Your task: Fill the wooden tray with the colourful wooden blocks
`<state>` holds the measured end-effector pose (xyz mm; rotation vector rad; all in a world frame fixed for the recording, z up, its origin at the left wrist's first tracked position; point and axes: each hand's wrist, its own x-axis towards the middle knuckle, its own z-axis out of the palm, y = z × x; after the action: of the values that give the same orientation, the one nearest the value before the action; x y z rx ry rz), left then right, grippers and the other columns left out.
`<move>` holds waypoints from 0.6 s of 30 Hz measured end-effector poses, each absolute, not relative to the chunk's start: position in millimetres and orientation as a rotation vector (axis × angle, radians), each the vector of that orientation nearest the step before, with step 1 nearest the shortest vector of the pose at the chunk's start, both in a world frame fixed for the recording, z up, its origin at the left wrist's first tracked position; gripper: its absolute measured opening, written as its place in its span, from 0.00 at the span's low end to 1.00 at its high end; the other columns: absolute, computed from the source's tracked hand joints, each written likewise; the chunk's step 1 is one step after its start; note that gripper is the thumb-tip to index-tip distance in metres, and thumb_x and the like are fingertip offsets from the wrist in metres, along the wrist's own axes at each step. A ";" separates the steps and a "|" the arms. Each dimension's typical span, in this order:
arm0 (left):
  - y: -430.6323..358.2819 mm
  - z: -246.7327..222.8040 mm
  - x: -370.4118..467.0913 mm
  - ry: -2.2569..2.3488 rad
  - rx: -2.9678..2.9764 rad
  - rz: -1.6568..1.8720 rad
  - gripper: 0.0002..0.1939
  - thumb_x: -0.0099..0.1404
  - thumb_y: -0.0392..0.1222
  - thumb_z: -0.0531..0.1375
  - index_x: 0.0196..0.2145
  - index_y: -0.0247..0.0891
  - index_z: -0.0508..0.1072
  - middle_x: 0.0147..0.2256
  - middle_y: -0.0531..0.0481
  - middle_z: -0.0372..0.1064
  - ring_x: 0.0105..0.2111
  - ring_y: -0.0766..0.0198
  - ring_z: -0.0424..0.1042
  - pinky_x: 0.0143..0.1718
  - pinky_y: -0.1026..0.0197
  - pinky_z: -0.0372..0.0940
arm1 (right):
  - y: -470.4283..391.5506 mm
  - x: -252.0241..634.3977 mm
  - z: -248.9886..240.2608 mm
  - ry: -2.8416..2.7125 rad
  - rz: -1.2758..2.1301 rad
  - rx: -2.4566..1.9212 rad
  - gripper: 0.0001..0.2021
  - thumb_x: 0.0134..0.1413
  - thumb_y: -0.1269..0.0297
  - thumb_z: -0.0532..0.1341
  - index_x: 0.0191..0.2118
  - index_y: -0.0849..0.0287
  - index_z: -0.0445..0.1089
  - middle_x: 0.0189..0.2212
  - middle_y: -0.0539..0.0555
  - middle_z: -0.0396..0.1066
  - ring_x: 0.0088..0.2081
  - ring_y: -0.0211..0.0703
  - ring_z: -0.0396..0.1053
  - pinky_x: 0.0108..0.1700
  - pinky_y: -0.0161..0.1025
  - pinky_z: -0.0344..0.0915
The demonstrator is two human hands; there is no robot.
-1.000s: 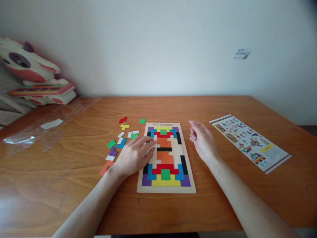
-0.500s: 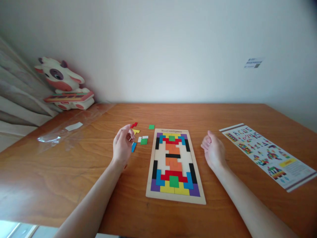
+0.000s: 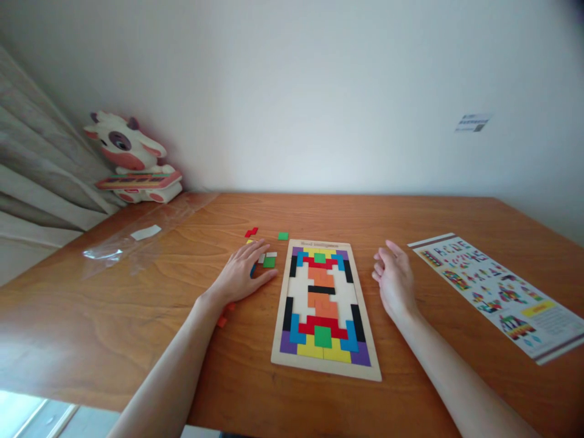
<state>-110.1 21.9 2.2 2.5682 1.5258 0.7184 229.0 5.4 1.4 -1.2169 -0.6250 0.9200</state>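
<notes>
My left hand (image 3: 241, 272) lies palm down with fingers stretched over loose puzzle pieces left of the board. Around its fingers show a green piece (image 3: 269, 263), a white piece (image 3: 272, 254) and a bit of a blue piece (image 3: 252, 272). Orange pieces (image 3: 222, 320) peek out by the wrist; whatever lies under the palm is hidden. The wooden puzzle board (image 3: 328, 366) holds many coloured pieces, with bare wood at both sides of its middle. To its right rests my right hand (image 3: 395, 280), fingers loosely bent and apart, holding nothing visible.
Beyond my left hand lie a red piece (image 3: 251, 232) and a green square (image 3: 283, 236). A printed pattern sheet (image 3: 497, 298) is at the right. Clear plastic wrapping (image 3: 121, 249) and a cow-shaped toy keyboard (image 3: 139, 182) occupy the left, near a curtain (image 3: 41, 176).
My left hand has gone from raised and curled to flat and spread over the pieces, uncovering orange ones by the wrist. My right hand's fingers have loosened. The view has shifted slightly.
</notes>
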 end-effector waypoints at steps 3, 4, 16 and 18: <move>18.8 -0.8 -107.1 1.530 2.603 0.594 0.31 0.68 0.58 0.57 0.63 0.40 0.63 0.64 0.39 0.59 0.65 0.47 0.59 0.64 0.40 0.56 | 5.9 229.0 -0.3 -0.620 0.914 -1.222 0.26 0.45 0.53 0.68 0.50 0.51 0.65 0.33 0.45 0.66 0.25 0.30 0.57 0.27 0.30 0.57; 19.2 -0.8 -105.3 1.544 2.605 0.579 0.31 0.69 0.58 0.56 0.63 0.40 0.63 0.65 0.39 0.58 0.65 0.47 0.57 0.64 0.39 0.54 | 6.1 229.1 -1.1 -0.623 0.911 -1.224 0.25 0.46 0.53 0.68 0.51 0.52 0.64 0.33 0.45 0.66 0.25 0.30 0.58 0.27 0.30 0.57; 61.5 -3.8 -74.9 1.511 2.626 0.355 0.28 0.75 0.54 0.44 0.66 0.40 0.60 0.67 0.42 0.53 0.68 0.47 0.51 0.67 0.34 0.43 | 6.9 227.0 -4.8 -0.670 0.922 -1.211 0.26 0.46 0.52 0.69 0.50 0.52 0.65 0.34 0.46 0.67 0.25 0.30 0.58 0.28 0.30 0.59; 56.3 -2.3 -78.1 1.497 2.643 0.384 0.26 0.76 0.52 0.43 0.64 0.40 0.63 0.66 0.44 0.57 0.67 0.50 0.54 0.67 0.37 0.46 | 7.6 227.1 -5.8 -0.672 0.918 -1.206 0.26 0.45 0.50 0.69 0.49 0.53 0.66 0.34 0.46 0.68 0.26 0.30 0.58 0.28 0.30 0.59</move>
<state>-78.1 56.3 -2.3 2.6432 1.4969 0.3844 227.1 7.6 -5.8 -1.2064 -0.6724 0.9182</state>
